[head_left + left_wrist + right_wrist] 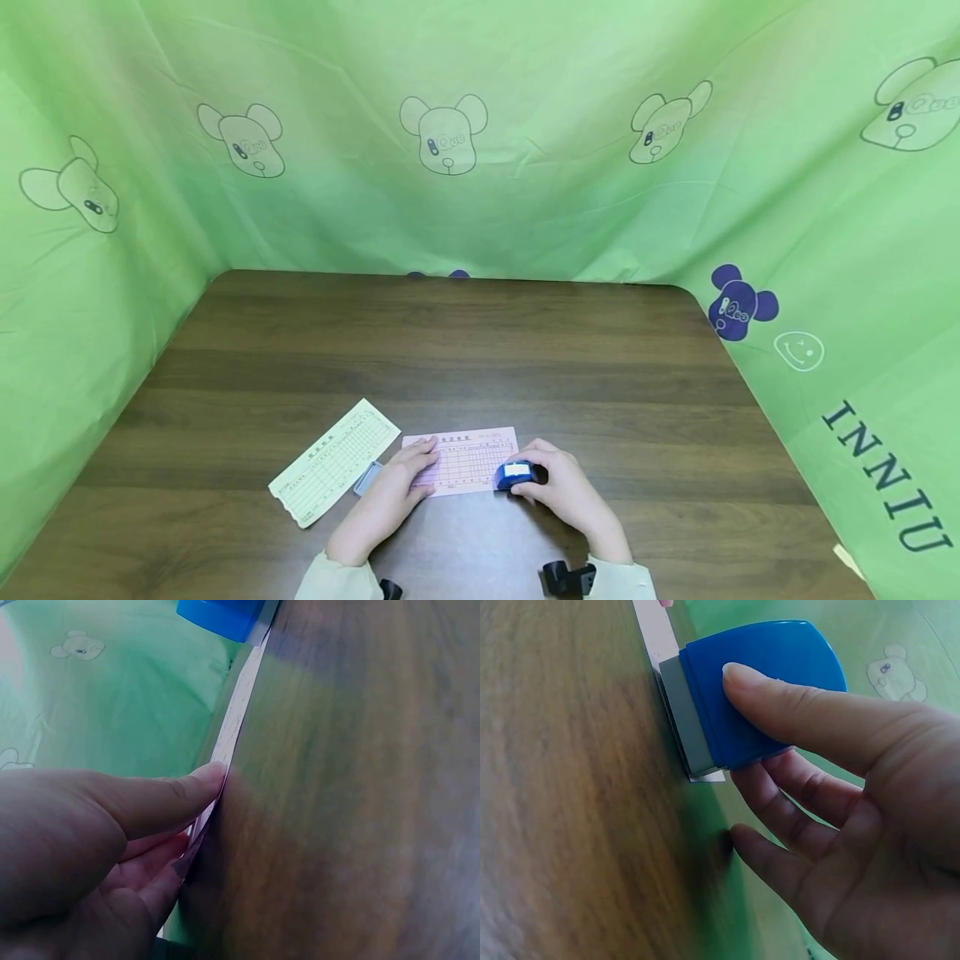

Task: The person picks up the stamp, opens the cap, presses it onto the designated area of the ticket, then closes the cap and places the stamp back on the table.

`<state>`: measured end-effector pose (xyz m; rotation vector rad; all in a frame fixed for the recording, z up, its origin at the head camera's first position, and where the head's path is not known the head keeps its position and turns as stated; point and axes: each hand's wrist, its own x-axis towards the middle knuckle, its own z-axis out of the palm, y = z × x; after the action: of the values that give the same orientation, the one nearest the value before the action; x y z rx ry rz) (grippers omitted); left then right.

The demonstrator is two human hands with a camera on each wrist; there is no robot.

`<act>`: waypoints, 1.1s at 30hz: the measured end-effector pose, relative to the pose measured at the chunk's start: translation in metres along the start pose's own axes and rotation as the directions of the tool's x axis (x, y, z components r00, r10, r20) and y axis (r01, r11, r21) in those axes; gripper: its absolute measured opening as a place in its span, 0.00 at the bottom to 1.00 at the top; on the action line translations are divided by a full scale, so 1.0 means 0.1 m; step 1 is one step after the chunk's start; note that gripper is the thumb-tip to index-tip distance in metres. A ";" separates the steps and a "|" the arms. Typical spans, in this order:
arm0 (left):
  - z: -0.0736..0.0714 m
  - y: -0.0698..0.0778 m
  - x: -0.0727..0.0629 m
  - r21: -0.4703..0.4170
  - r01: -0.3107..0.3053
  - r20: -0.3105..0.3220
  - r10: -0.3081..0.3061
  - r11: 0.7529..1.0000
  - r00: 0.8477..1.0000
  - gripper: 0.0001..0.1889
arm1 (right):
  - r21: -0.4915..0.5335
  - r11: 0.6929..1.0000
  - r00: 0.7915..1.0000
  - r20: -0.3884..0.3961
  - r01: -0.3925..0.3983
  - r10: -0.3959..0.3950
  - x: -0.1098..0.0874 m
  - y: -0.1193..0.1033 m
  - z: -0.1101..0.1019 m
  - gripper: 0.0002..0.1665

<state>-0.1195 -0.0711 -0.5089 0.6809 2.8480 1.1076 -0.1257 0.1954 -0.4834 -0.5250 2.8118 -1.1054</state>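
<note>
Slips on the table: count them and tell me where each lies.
2: the green slip lies left of the left hand; the pink slip lies partly under that hand at one end and the stamp at the other. Others may be hidden beneath.

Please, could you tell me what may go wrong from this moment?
In the head view, the blue stamp covers the pink paper's lower right corner, so its mark might run past the edge. The left hand rests on the paper's left part, so the far end could shift if the right hand slides. The pale blue piece beside the left hand might get knocked.
</note>
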 end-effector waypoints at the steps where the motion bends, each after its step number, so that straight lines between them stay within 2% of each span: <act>1: 0.00 0.00 0.00 -0.004 0.000 -0.001 0.000 1.000 1.000 0.20 | 0.004 1.000 1.000 -0.001 -0.003 0.003 0.00 0.00 0.00 0.15; 11: 0.00 0.00 0.00 0.006 -0.007 -0.002 0.007 1.000 1.000 0.20 | 0.035 0.999 0.998 -0.054 -0.021 0.023 -0.02 0.00 -0.04 0.15; 18: 0.00 -0.01 0.00 0.002 0.012 0.022 -0.012 1.000 1.000 0.21 | 0.158 0.987 0.996 -0.088 -0.006 0.020 -0.05 0.03 -0.05 0.14; 21: 0.01 -0.01 0.00 0.019 0.011 0.023 -0.011 1.000 1.000 0.21 | 0.172 0.985 0.995 -0.099 -0.005 0.022 -0.05 0.04 -0.04 0.14; 27: 0.00 0.02 0.00 0.061 0.003 0.022 -0.004 0.998 1.000 0.20 | 0.155 0.987 0.995 -0.093 -0.028 0.043 -0.06 0.08 -0.03 0.15; 33: 0.00 0.04 0.00 0.063 -0.014 -0.008 0.014 0.998 1.000 0.21 | 0.199 0.980 0.997 -0.077 -0.011 0.027 -0.07 0.06 -0.05 0.15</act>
<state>-0.1177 -0.0683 -0.5064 0.7019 2.9016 1.0286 -0.1215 0.2052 -0.4839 -0.4443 2.7221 -1.4134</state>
